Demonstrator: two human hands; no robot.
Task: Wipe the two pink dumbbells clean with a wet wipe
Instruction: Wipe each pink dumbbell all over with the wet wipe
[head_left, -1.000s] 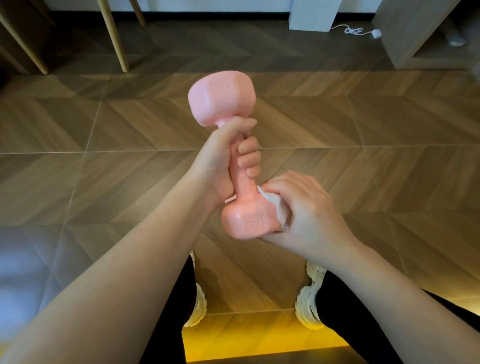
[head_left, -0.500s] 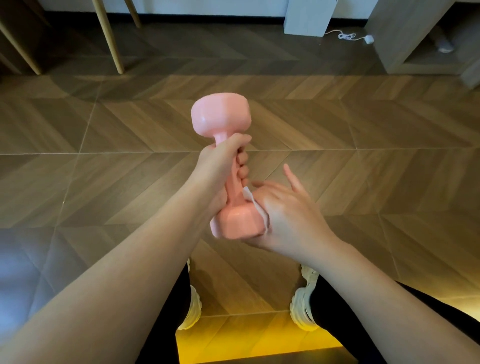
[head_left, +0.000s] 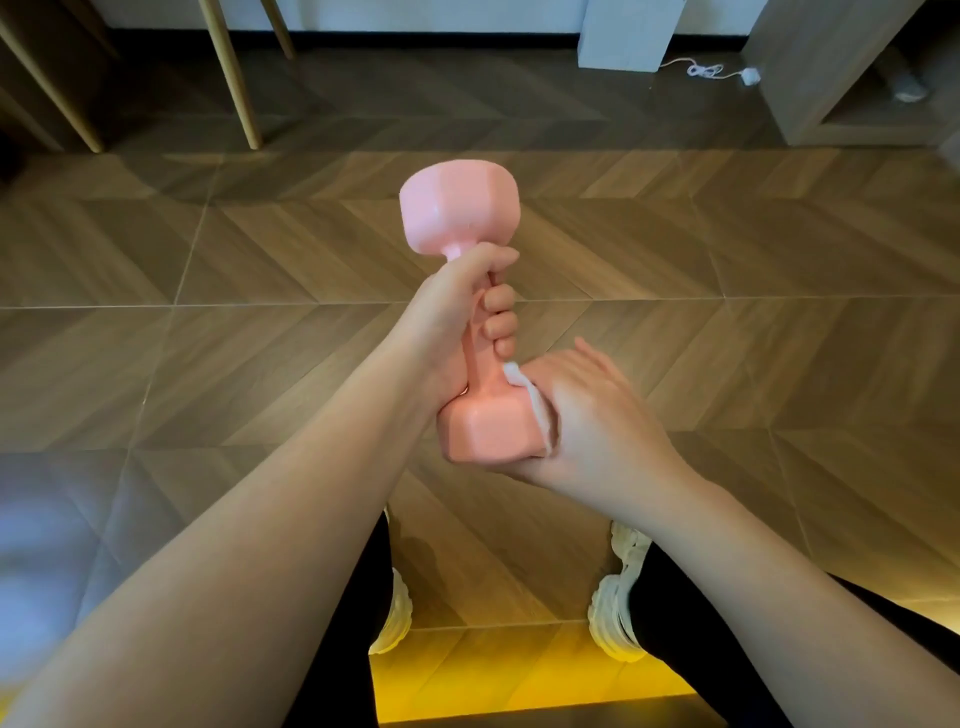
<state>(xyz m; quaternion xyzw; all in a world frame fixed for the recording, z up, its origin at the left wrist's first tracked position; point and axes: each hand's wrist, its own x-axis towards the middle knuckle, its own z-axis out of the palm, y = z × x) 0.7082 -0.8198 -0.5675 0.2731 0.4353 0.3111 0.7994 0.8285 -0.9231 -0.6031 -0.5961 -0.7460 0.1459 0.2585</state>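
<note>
One pink dumbbell (head_left: 460, 213) stands nearly upright in the air over the wood-pattern floor. My left hand (head_left: 452, 317) grips its handle, fingers curled round it. My right hand (head_left: 592, 421) lies with fairly straight fingers against the right side of the near, lower head and presses a white wet wipe (head_left: 540, 415) onto it. Only an edge of the wipe shows between palm and dumbbell. The second dumbbell is out of view.
Wooden furniture legs (head_left: 231, 73) stand at the back left. A white block (head_left: 628, 31), a white cable (head_left: 711, 70) and a wooden cabinet (head_left: 831, 67) are at the back right. My white shoes (head_left: 615, 613) are below my arms.
My right hand went from curled round the wipe at the lower head to flat with straight fingers against its right side. The dumbbell turned slightly and sank a little in view.
</note>
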